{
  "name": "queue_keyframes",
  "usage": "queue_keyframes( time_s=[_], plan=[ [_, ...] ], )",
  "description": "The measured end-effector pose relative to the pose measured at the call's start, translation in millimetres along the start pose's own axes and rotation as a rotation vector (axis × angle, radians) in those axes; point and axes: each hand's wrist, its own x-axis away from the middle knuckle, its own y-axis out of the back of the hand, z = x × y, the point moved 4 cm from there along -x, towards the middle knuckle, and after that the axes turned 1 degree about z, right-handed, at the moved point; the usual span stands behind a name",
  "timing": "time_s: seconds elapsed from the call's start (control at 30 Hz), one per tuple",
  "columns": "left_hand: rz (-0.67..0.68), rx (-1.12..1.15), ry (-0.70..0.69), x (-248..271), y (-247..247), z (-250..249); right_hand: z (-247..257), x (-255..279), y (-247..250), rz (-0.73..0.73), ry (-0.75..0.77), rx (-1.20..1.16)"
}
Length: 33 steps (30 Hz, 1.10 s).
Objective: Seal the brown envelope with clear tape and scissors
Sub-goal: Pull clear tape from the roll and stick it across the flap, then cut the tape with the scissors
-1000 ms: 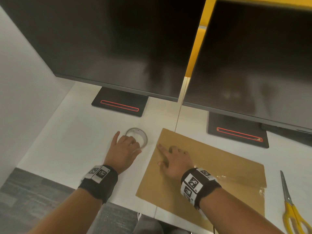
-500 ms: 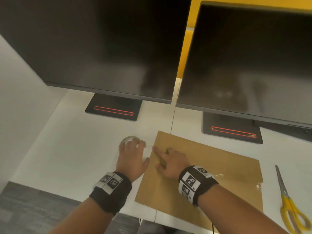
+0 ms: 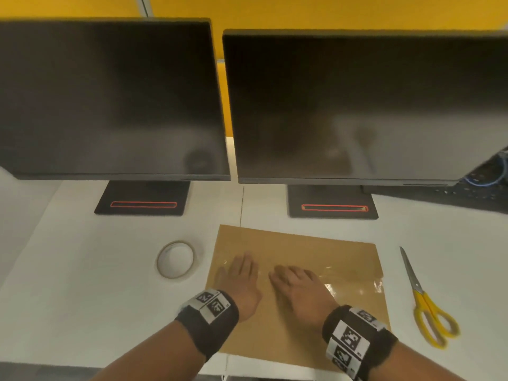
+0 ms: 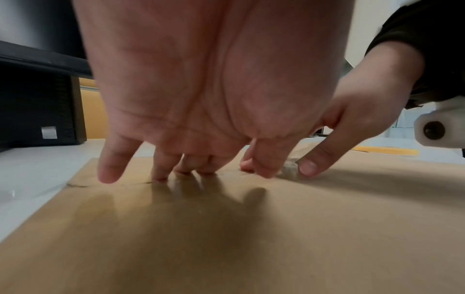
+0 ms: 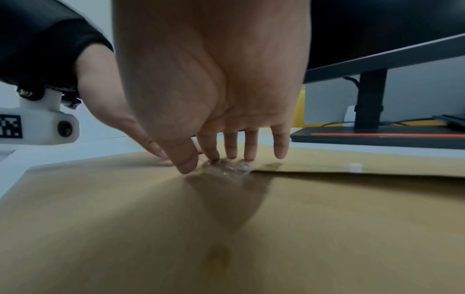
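A brown envelope lies flat on the white desk, with a strip of clear tape running across its flap edge. Both hands lie on it with straight fingers. My left hand presses the tape line near the envelope's left side; its fingertips touch the paper. My right hand presses just beside it, fingertips on crinkled tape. The roll of clear tape lies left of the envelope. Yellow-handled scissors lie to its right.
Two dark monitors stand at the back on black bases. A dark keyboard with cables sits at the far right. The desk's front edge runs just below my wrists.
My left hand left the tape roll and moved right onto the envelope. My right hand went from one pointing finger to flat fingers on the tape. The head view tilted up.
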Motion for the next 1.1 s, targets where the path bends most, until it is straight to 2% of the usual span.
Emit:
queue_keyframes(
  time_s=[0.1, 0.23, 0.33, 0.43, 0.47, 0.53, 0.6, 0.67, 0.77, 0.83, 0.97, 1.1],
  plan=[
    [-0.012, -0.045, 0.039, -4, -1, -5, -5, 4, -10, 0.017, 0.028, -0.016],
    [-0.093, -0.103, 0.095, -7, 6, -17, -14, 6, -9, -0.002, 0.016, -0.027],
    [-0.171, -0.085, 0.125, -11, 18, -23, -25, 13, -5, -0.058, -0.032, -0.094],
    [-0.194, -0.035, 0.177, -16, 30, -30, -38, 21, -1, -0.142, -0.052, -0.116],
    [-0.208, -0.044, 0.173, -18, 33, -34, -42, 24, -1, -0.143, -0.056, -0.127],
    [-0.252, -0.049, 0.075, -23, 33, -52, -51, 30, 3, -0.163, -0.081, -0.164],
    [-0.251, 0.009, -0.066, -27, 27, -77, -68, 40, 11, -0.244, -0.179, -0.174],
    [-0.214, 0.041, -0.151, -29, 21, -102, -96, 54, 18, -0.301, -0.354, -0.171],
    [-0.166, 0.087, -0.177, -31, 13, -125, -144, 81, 16, -0.255, -0.625, -0.196],
    [-0.165, 0.110, -0.165, -35, 13, -135, -169, 97, 10, -0.239, -0.744, -0.216],
    [-0.187, 0.124, -0.102, -43, 17, -145, -199, 117, -10, -0.221, -0.864, -0.279],
    [-0.193, 0.100, -0.045, -48, 21, -152, -209, 123, -18, -0.228, -0.853, -0.227]
  ],
)
